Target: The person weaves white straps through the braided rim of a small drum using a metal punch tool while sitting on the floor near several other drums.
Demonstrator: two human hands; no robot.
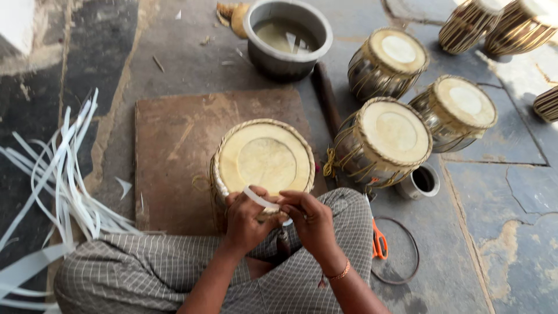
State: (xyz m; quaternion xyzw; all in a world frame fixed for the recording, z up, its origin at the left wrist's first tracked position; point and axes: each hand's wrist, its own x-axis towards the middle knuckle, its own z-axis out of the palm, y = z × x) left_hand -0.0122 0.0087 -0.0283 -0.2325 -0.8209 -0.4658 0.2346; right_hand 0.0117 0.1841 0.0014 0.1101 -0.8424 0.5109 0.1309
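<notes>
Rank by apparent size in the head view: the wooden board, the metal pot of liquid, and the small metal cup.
1. wooden board
2. metal pot
3. small metal cup
The pot sits farther away, so it may look smaller than it is.

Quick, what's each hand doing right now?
Left hand: closed, pinching the white strip at the drum rim.
Right hand: closed on the same strip.

Between the left hand (244, 224) and right hand (311, 218) ran a smooth, pale strip (260, 199) that looked like plastic or rawhide, touching the matt cream skin of the drum (264, 158) just beyond them. That drum sat on a worn, scuffed wooden board (174, 151). Farther off stood a dull metal pot (288, 38), and checked cloth (145, 267) lay beneath the wrists.
</notes>
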